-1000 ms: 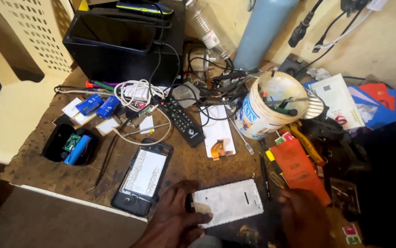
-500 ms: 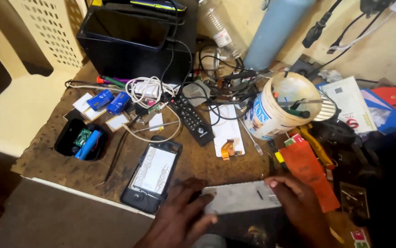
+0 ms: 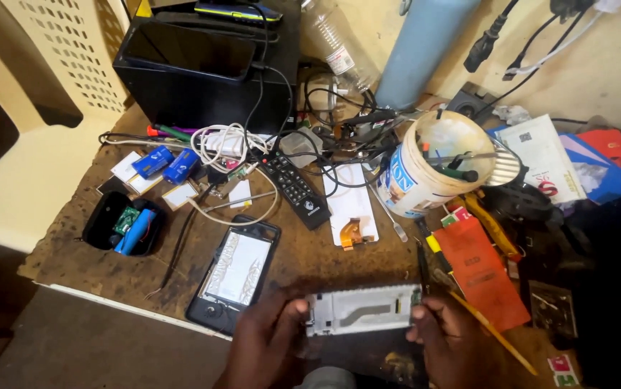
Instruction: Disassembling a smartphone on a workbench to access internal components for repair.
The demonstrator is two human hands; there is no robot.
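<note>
Both hands grip a white phone panel (image 3: 363, 310) by its ends above the bench (image 3: 310, 252): left hand (image 3: 271, 338) and right hand (image 3: 449, 338), fingers pinched on it, beside an opened phone (image 3: 235, 272).

- The panel (image 3: 362, 310) is a flat, whitish, oblong phone part with a dark flex strip running along its face.
- It lies lengthwise, held at both short ends, low over the surface's near edge.
</note>
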